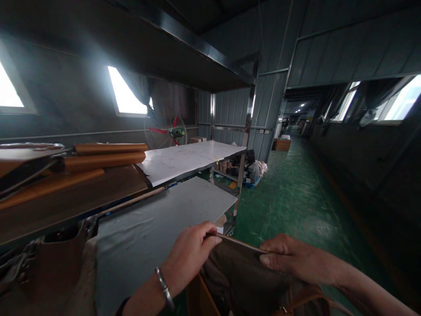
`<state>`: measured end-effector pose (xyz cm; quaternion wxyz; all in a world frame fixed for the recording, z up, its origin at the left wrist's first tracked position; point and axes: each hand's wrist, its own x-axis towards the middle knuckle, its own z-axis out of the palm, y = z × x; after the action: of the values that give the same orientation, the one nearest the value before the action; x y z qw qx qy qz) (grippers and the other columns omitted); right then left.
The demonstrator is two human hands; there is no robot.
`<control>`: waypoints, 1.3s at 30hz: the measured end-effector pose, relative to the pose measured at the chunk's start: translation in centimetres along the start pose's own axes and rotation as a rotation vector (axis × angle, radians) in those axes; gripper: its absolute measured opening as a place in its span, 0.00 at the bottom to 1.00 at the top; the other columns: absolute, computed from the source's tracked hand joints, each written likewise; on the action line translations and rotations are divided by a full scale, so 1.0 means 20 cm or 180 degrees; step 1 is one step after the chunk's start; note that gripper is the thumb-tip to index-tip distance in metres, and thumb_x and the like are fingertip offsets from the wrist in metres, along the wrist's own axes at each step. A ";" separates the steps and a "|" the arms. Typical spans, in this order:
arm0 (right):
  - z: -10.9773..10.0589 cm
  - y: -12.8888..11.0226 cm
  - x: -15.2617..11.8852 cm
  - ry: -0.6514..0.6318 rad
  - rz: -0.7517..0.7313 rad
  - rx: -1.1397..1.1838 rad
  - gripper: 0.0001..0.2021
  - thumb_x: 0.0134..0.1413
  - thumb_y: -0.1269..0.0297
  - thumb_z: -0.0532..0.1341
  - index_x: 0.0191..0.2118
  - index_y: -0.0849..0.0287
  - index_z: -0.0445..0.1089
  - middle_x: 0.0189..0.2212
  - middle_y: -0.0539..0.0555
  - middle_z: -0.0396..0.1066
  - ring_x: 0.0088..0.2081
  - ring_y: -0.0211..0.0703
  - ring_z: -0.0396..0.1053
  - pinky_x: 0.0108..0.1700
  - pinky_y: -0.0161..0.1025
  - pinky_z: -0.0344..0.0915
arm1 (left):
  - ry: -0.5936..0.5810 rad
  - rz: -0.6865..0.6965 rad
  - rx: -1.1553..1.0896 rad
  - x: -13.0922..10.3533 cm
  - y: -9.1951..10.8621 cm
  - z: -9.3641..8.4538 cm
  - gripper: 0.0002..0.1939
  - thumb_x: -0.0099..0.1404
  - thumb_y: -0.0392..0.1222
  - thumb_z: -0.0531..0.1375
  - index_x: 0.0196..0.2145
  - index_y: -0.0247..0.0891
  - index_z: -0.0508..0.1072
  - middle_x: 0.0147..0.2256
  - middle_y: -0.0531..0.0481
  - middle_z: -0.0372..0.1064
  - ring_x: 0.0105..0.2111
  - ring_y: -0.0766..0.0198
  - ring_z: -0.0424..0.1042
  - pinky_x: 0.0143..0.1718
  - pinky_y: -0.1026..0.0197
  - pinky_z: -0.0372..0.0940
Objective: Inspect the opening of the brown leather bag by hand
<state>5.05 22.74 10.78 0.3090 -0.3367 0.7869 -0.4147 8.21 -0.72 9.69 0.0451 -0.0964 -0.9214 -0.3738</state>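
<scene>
- Head view shows two bare hands low down, both holding a brown bag (243, 272) by its top edge.
- No writing, brand or label can be read anywhere; it is too dark and blurry.
- Left hand (189, 254) comes up from the bottom, just left of the bag. Its grip is pinching the bag's top edge, with the fingers curled over and the thumb below. A silver bracelet (164, 289) sits on that wrist.
- Right hand (289, 259) comes in from the right of the bag, arm stretched along the bottom. Its grip is pressed on the same edge, thumb lying flat on top.
- Between the two hands the edge is pulled straight and tight.
- Left of the bag lies a grey surface (158, 219).
- Up and left of the bag, a shelf (75, 197) holds brown rolls (105, 160).
- Far behind the bag stands a fan (164, 129) by a bright window (126, 94).
- Right of the bag the floor (296, 197) is green.
</scene>
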 end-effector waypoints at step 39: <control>0.04 0.14 0.04 0.0882 -0.0601 -0.1520 0.15 0.55 0.58 0.47 0.24 0.61 0.60 0.17 0.44 0.52 0.20 0.30 0.52 0.22 0.29 0.46 | -0.0123 0.0104 0.1887 0.05 0.26 0.09 0.11 0.59 0.41 0.49 0.25 0.41 0.69 0.23 0.52 0.69 0.26 0.65 0.67 0.24 0.65 0.49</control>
<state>4.35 22.88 7.91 0.0705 -0.4119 0.8621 -0.2866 8.36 4.41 12.09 0.0598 -0.1010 -0.9894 -0.0857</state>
